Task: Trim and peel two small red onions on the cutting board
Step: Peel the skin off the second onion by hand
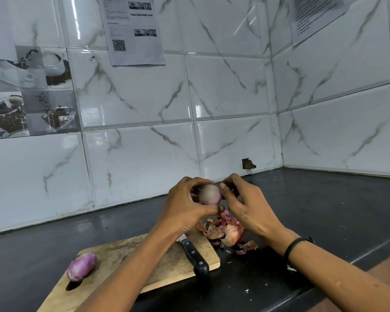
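The cutting board (167, 266) is worn, scuffed wood. The wall tiles (230, 86) are glossy marbled ceramic. The counter (324, 199) looks dark and matt. The onion skins (227, 233) look papery.

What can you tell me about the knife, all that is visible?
The knife lies flat on the wooden board, near its right edge. Its black handle, with pale rivets, points toward the person and its butt overhangs the near edge. Only a short stub of metal blade shows; the left forearm hides the rest. No hand touches it.
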Demonstrator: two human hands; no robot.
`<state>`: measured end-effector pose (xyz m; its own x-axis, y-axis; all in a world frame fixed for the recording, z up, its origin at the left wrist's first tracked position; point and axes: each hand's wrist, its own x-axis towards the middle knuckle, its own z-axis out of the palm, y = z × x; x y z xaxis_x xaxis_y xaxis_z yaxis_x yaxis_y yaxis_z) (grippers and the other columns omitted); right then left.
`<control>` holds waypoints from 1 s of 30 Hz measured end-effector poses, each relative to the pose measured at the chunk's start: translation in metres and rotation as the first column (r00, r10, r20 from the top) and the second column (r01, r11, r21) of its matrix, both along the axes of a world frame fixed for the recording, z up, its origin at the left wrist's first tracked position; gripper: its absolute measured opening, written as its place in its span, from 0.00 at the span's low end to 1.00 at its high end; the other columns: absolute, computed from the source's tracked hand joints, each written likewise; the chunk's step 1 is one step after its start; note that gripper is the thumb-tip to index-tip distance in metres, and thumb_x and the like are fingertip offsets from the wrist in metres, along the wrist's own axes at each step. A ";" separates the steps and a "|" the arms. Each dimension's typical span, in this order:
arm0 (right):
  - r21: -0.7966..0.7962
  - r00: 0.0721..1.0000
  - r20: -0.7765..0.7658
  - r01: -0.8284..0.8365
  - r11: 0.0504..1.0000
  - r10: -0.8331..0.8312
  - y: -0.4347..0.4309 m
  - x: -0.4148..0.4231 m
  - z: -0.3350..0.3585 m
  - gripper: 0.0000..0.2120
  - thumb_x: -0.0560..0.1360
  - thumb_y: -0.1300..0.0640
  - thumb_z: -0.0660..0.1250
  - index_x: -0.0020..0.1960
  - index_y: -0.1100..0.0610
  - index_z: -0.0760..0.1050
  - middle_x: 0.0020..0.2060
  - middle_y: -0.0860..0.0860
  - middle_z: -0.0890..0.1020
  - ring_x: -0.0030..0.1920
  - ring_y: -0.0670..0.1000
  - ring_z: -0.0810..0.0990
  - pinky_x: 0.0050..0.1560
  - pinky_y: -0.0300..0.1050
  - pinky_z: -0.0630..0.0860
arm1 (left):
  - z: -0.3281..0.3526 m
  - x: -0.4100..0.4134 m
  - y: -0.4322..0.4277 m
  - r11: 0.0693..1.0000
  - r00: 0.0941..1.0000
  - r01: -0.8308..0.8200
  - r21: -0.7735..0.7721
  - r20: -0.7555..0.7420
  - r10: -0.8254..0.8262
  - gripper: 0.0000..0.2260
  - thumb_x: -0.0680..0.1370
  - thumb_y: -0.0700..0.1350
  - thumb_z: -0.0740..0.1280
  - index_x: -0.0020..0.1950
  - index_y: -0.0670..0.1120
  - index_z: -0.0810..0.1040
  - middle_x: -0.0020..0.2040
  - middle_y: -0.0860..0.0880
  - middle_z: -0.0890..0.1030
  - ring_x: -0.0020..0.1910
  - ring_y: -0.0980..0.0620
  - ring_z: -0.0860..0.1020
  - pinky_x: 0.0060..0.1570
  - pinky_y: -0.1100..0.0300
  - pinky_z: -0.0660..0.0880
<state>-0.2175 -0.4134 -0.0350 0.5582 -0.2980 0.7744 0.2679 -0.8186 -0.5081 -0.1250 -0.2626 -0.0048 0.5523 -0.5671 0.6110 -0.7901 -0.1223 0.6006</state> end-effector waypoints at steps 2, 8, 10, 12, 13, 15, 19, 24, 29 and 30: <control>-0.052 0.999 0.029 -0.019 0.998 0.021 0.002 -0.003 0.001 0.05 0.82 0.50 0.63 0.55 0.49 0.75 0.46 0.42 0.82 0.46 0.43 0.80 0.44 0.40 0.76 | 0.001 0.002 0.003 1.000 1.000 -0.019 -0.005 -0.007 0.019 0.25 0.62 0.47 0.84 0.56 0.56 0.82 0.52 0.58 0.81 0.51 0.63 0.79 0.49 0.68 0.76; -0.246 0.996 0.074 -0.022 0.969 0.042 0.000 -0.003 0.002 0.10 0.78 0.54 0.70 0.59 0.49 0.82 0.50 0.39 0.82 0.48 0.42 0.81 0.49 0.43 0.79 | 0.003 0.009 0.009 0.999 0.999 -0.047 0.028 0.021 0.046 0.28 0.63 0.45 0.84 0.61 0.54 0.82 0.54 0.58 0.82 0.53 0.63 0.79 0.52 0.70 0.75; -0.299 0.995 0.096 0.003 0.954 0.027 -0.001 -0.002 0.002 0.09 0.76 0.53 0.72 0.56 0.50 0.84 0.47 0.40 0.83 0.46 0.43 0.81 0.45 0.45 0.80 | 0.003 0.010 0.011 0.996 0.997 -0.060 0.072 0.056 0.056 0.29 0.63 0.42 0.83 0.63 0.53 0.82 0.56 0.58 0.82 0.53 0.64 0.78 0.46 0.76 0.71; -0.323 0.997 0.071 0.007 0.946 0.017 -0.002 -0.002 0.002 0.08 0.75 0.50 0.73 0.53 0.50 0.85 0.45 0.40 0.83 0.43 0.44 0.81 0.42 0.48 0.80 | 0.004 0.010 0.013 0.992 0.994 -0.069 0.110 0.093 0.058 0.30 0.64 0.39 0.82 0.63 0.53 0.82 0.56 0.57 0.82 0.54 0.60 0.79 0.44 0.79 0.70; -0.330 0.999 0.041 0.001 0.944 0.013 -0.002 -0.002 0.002 0.08 0.74 0.49 0.72 0.51 0.49 0.85 0.44 0.41 0.83 0.42 0.44 0.81 0.41 0.49 0.80 | 0.005 0.010 0.015 0.989 0.991 -0.073 0.128 0.119 0.057 0.30 0.64 0.38 0.81 0.63 0.54 0.81 0.57 0.57 0.81 0.55 0.58 0.79 0.44 0.79 0.70; -0.343 1.000 -0.015 -0.011 0.939 0.006 -0.002 -0.003 0.002 0.10 0.73 0.45 0.70 0.50 0.49 0.84 0.44 0.41 0.82 0.41 0.45 0.80 0.40 0.52 0.80 | 0.006 0.011 0.017 0.984 0.985 -0.081 0.161 0.161 0.055 0.30 0.64 0.37 0.80 0.63 0.56 0.81 0.58 0.56 0.80 0.57 0.57 0.78 0.47 0.76 0.70; -0.394 0.996 -0.089 -0.030 0.919 -0.006 0.001 -0.006 0.003 0.08 0.73 0.47 0.70 0.49 0.49 0.82 0.44 0.38 0.80 0.41 0.44 0.79 0.41 0.50 0.79 | 0.007 0.012 0.019 0.973 0.982 -0.084 0.213 0.184 0.044 0.30 0.64 0.37 0.80 0.62 0.58 0.81 0.59 0.54 0.78 0.58 0.56 0.77 0.51 0.70 0.71; -0.442 0.993 -0.109 -0.006 0.897 -0.047 0.007 -0.006 0.005 0.16 0.71 0.41 0.62 0.44 0.53 0.76 0.39 0.42 0.75 0.38 0.46 0.75 0.38 0.49 0.75 | 0.007 0.012 0.019 0.968 0.986 -0.049 0.246 0.169 0.007 0.31 0.62 0.39 0.81 0.62 0.60 0.81 0.58 0.55 0.80 0.57 0.58 0.77 0.51 0.70 0.72; -0.401 0.996 -0.078 0.018 0.916 -0.053 0.006 -0.005 0.006 0.18 0.70 0.36 0.60 0.41 0.51 0.72 0.37 0.43 0.74 0.36 0.46 0.73 0.36 0.46 0.72 | 0.004 0.010 0.016 0.977 0.995 -0.016 0.211 0.100 -0.005 0.29 0.62 0.42 0.82 0.62 0.56 0.82 0.54 0.58 0.84 0.53 0.64 0.80 0.48 0.73 0.75; -0.389 0.996 -0.073 0.011 0.921 -0.043 0.006 -0.006 0.005 0.17 0.69 0.35 0.61 0.41 0.49 0.71 0.36 0.42 0.73 0.36 0.44 0.73 0.36 0.44 0.72 | 0.004 0.010 0.016 0.979 0.996 -0.008 0.203 0.085 -0.010 0.28 0.63 0.44 0.83 0.62 0.55 0.83 0.53 0.59 0.84 0.51 0.67 0.80 0.46 0.75 0.75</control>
<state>-0.2234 -0.4079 -0.0295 0.6180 0.0012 0.7862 0.2153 -0.9620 -0.1679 -0.1151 -0.2464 -0.0003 0.5023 -0.6849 0.5279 -0.8376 -0.2339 0.4936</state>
